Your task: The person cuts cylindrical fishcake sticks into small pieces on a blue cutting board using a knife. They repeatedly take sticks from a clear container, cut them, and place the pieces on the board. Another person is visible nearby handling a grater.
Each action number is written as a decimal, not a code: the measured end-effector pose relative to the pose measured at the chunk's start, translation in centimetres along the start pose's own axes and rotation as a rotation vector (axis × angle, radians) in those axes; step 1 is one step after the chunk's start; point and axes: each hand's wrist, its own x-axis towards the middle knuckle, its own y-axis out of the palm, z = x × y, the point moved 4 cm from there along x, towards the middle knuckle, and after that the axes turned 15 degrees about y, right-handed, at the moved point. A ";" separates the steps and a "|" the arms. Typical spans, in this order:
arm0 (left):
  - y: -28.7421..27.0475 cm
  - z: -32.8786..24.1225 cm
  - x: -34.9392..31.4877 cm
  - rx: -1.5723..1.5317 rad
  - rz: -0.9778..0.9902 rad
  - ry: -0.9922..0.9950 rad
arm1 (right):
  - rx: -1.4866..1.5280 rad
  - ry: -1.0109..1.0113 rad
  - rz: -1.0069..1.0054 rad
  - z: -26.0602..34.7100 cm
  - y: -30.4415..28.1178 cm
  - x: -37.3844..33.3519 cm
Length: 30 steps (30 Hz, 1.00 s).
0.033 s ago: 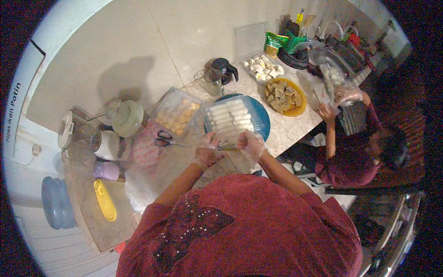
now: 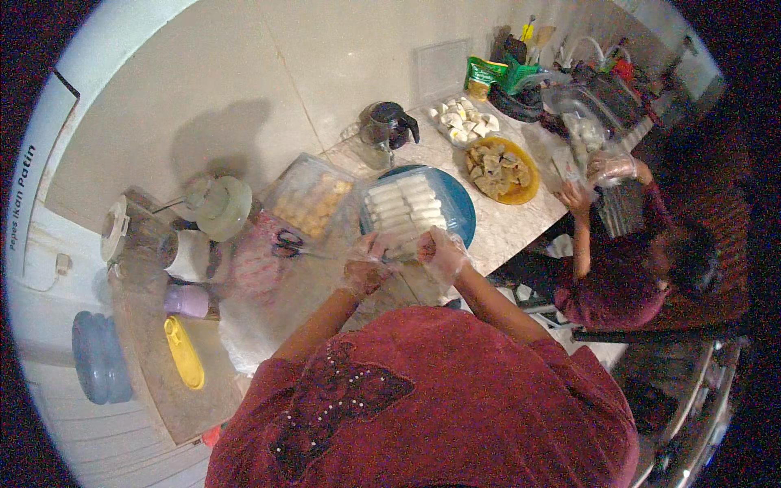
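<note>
Both of my hands wear thin clear plastic gloves. My left hand [image 2: 366, 264] is closed on the near edge of a clear plastic bag [image 2: 399, 240], and my right hand [image 2: 442, 250] pinches the same edge farther right. Inside the bag, white food rolls [image 2: 404, 202] lie side by side in two columns. The bag rests over a round blue plate [image 2: 462, 210], whose rim shows around it. To the left is another clear bag with yellowish pieces [image 2: 311, 203], and black-handled scissors [image 2: 287, 243] lie beside it.
At the back stand a dark-lidded glass jug [image 2: 389, 130], a tray of white pieces [image 2: 464, 120] and a yellow bowl of brownish pieces [image 2: 500, 169]. A co-worker [image 2: 618, 268] handles a plastic bag at the right. A yellow slicer-like tool [image 2: 185, 353] lies near the left edge.
</note>
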 end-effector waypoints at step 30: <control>5.1 1.7 4.5 0.161 0.120 -0.118 | -1.514 -0.939 -0.384 -5.4 3.1 3.2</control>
